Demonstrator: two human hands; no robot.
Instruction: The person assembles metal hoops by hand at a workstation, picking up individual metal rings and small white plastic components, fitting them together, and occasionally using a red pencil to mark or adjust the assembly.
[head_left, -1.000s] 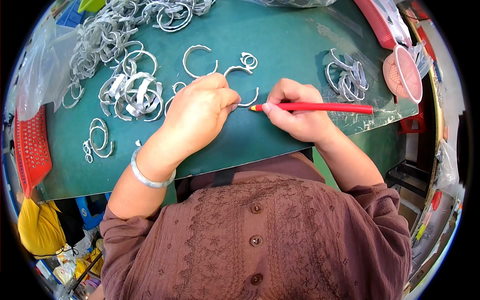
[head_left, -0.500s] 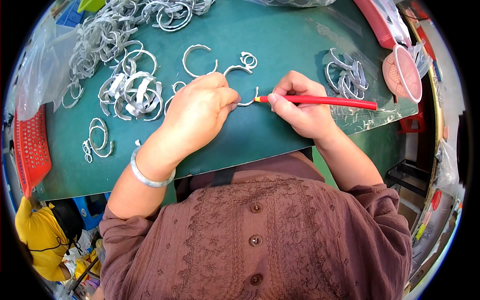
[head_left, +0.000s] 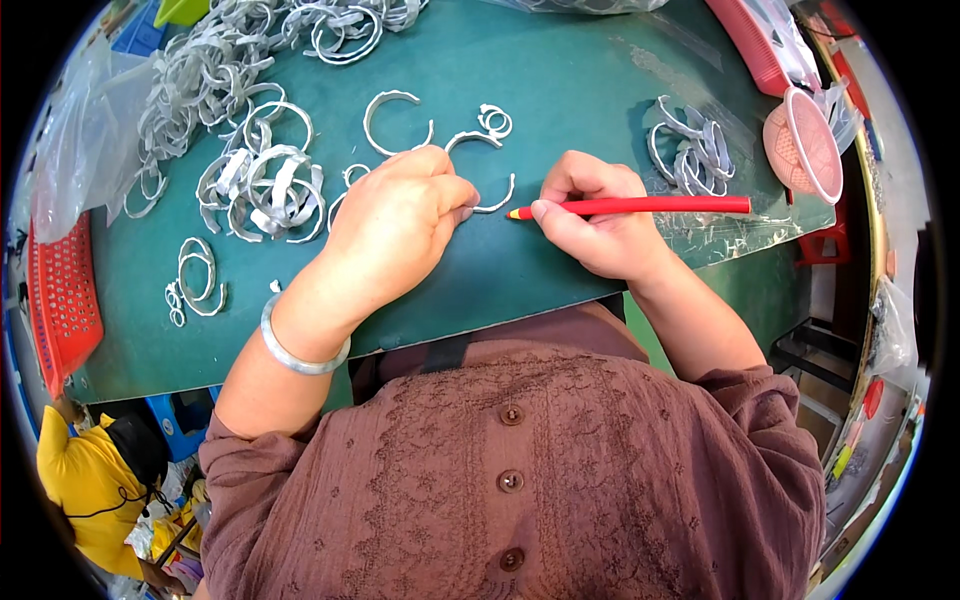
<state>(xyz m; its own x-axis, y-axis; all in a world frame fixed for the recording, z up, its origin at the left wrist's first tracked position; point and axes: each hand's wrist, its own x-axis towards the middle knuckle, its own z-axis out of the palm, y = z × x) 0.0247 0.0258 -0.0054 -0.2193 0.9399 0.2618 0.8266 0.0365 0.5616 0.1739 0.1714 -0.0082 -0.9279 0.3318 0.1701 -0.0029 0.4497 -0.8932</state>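
Observation:
My left hand (head_left: 400, 205) is closed in a pinch on a thin, whitish-silver open bangle (head_left: 511, 190), whose curved end sticks out past the fingertips; the rest is hidden. A red pencil (head_left: 680, 205) lies across my right hand (head_left: 600, 220), gripped between thumb and fingers. Its tip points left, a little below the bangle and apart from it. Beyond my left hand are another open bangle (head_left: 368, 122) and a curved piece with small rings (head_left: 495, 122) at its end. A cluster of bangles (head_left: 275, 185) lies to the left of that hand.
A big heap of silvery bangles (head_left: 205, 90) covers the far left, beside a clear plastic bag (head_left: 85, 140) and a red basket (head_left: 68, 300). More bangles (head_left: 700, 155) and a pink basket (head_left: 815, 150) are at right. A person in yellow (head_left: 90, 490) is at lower left.
The pencil tip has come away from the bangle and dropped slightly, as my right hand shifted a little. My left hand keeps its hold. The person in yellow has moved slightly.

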